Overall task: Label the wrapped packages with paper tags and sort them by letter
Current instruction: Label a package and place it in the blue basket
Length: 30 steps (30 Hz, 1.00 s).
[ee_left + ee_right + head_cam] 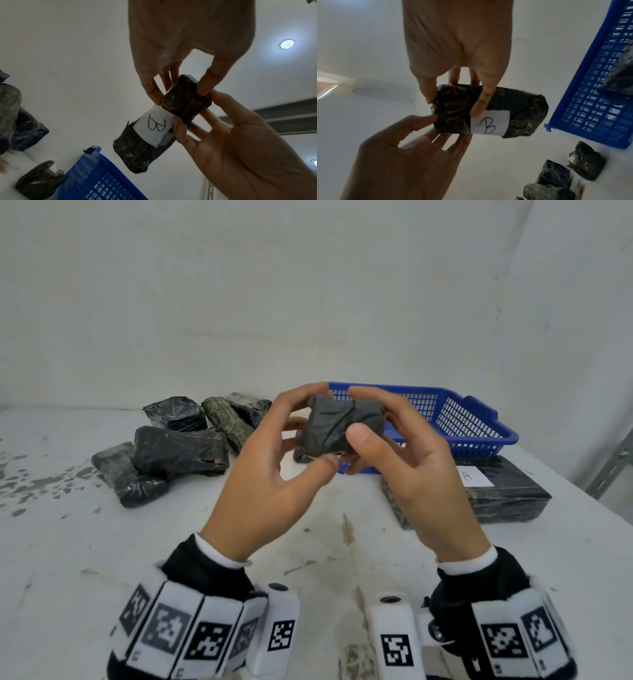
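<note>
Both hands hold one small dark wrapped package (337, 426) in the air above the table's middle. My left hand (322, 428) grips its left end between thumb and fingers. My right hand (358, 412) grips the right part, thumb on the near face. In the head view the package's plain side faces me. The wrist views show a white paper tag (154, 125) (489, 125) marked "B" on its underside. In the right wrist view my right thumb tip touches the tag's edge. A larger dark package (507, 491) carrying a tag marked "A" (476, 475) lies at the right.
A pile of several untagged dark packages (178, 453) lies at the left back. A blue mesh basket (472, 419) stands behind my hands, with a dark package (621, 75) inside. Another small package (301, 456) lies by its left corner. A metal rack post (609, 467) is at the far right.
</note>
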Each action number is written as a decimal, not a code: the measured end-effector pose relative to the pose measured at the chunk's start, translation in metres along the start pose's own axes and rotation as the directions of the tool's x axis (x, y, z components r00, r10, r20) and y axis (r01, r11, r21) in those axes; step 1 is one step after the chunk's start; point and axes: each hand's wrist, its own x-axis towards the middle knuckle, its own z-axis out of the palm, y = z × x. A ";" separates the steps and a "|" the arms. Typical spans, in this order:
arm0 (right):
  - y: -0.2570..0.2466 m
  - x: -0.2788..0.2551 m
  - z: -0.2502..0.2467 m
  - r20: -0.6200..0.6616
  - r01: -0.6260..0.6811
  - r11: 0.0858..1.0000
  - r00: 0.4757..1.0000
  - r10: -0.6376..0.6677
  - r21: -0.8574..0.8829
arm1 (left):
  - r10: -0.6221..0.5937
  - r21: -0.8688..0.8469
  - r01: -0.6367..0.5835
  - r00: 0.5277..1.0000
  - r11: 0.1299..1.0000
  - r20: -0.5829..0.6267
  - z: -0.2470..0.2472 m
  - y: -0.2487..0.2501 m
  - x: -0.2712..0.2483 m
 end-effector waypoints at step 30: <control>0.013 -0.002 0.005 0.033 -0.012 0.999 0.999 0.013 -0.045 | -0.297 -0.148 0.277 0.946 0.949 -0.132 -0.007 -0.001 0.004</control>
